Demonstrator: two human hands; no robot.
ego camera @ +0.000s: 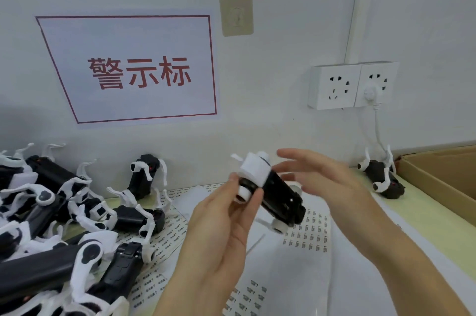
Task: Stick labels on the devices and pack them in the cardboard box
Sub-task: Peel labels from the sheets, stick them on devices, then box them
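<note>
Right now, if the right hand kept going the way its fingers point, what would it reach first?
Probably the device held by the left hand. The right hand is open, fingers aimed left at its white upper end; motion blur leaves the depth unclear.

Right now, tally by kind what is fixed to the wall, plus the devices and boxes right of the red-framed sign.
Sign: 1
Adhesive hook: 1
Socket plates: 2, left plate, right plate
Plug: 1
Cable duct: 1
Devices: 2, held device in the left hand, resting device
Cardboard box: 1
Total: 9
</note>
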